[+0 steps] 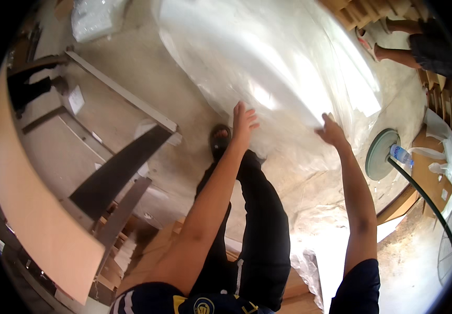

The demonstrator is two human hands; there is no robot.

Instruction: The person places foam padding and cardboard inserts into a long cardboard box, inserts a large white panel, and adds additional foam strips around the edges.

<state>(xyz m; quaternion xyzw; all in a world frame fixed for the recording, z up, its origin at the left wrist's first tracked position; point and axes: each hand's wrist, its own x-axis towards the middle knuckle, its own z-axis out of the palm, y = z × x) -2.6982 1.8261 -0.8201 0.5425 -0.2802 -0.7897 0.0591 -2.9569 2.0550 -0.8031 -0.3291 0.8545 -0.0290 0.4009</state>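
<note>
A long white, shiny panel [252,57] lies across the floor ahead of me. Clear plastic film [294,152] spreads loosely over and around it, with folds reaching toward my feet. My left hand [245,124] is over the film by the panel's near side, its fingers apart and nothing visible in them. Close to the panel's right-hand near end is my right hand [332,132]. Its index finger points forward and the thumb side stands apart; the other fingers are partly hidden and slightly blurred. Both arms are stretched forward.
On the right stands a round green base [382,154] with a curved pole, beside a plastic bottle [402,156] and cardboard [429,170]. Dark boards [121,170] and a wooden panel [37,209] are at left. Another person's legs [398,52] show at upper right.
</note>
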